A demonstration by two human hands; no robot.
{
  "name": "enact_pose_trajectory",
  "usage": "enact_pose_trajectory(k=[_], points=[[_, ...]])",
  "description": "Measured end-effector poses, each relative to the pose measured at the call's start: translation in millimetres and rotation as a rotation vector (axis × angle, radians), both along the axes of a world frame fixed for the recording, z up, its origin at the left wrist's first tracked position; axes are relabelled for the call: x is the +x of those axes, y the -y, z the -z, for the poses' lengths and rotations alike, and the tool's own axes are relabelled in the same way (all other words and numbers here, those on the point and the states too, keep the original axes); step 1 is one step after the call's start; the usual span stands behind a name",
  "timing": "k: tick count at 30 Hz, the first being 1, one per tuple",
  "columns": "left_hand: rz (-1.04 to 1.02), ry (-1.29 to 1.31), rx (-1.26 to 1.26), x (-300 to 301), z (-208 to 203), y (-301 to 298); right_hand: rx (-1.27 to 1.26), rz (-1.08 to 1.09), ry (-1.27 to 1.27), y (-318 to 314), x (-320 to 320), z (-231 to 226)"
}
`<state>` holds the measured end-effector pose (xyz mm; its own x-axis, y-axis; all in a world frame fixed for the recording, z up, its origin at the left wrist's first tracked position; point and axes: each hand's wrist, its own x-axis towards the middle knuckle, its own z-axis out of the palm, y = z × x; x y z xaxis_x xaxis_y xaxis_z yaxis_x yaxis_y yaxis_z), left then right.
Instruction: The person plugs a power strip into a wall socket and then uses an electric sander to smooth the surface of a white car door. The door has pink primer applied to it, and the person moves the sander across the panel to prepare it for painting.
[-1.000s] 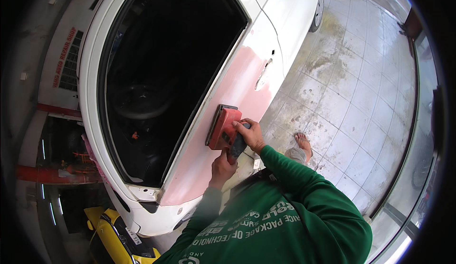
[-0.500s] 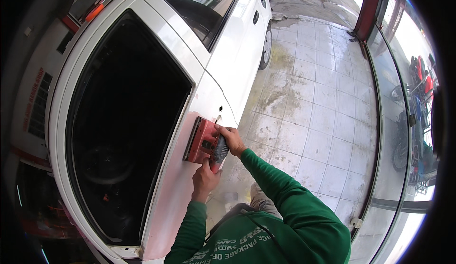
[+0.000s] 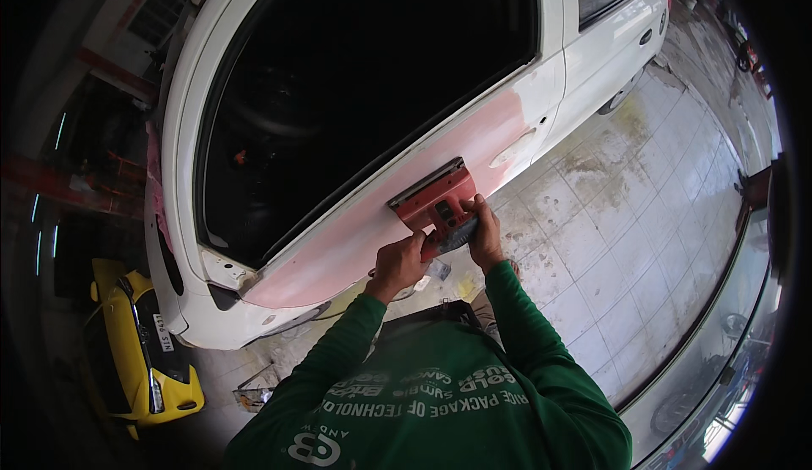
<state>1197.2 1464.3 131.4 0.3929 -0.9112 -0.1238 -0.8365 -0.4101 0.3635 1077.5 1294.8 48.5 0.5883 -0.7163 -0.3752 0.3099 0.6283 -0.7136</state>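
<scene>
Between my two hands is a red and dark grey power sander, its flat rectangular pad against the side of a white car door. My left hand grips the rear end of the sander. Its front grip is wrapped by my right hand. Under and around the pad, the door panel shows a wide pinkish patch in the white paint, below the dark window. A bare handle recess and a small dark hole lie farther along the door.
Pale floor tiles, stained in places, lie to the right of the white car. A yellow car stands at the lower left. Glass panels in a dark frame run along the right, with motorcycles showing through.
My view has turned, so the car now slants across it and the yellow car shows. The sander, still held in both hands, is farther from the handle recess, along the pink patch.
</scene>
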Motion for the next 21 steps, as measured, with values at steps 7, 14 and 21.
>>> enact_pose_trajectory(k=[7, 14, 21], points=[[-0.134, 0.091, -0.013, 27.1, 8.9, -123.3, 0.044, -0.284, 0.104, -113.3, 23.2, -3.1], [-0.217, 0.083, -0.223, 31.6, 22.6, -171.1, -0.187, -0.533, 0.013, -143.8, 34.9, 8.8], [-0.243, 0.063, -0.277, 3.0, 25.1, -91.7, -0.177, -0.451, 0.069, -62.8, 13.2, -26.9]])
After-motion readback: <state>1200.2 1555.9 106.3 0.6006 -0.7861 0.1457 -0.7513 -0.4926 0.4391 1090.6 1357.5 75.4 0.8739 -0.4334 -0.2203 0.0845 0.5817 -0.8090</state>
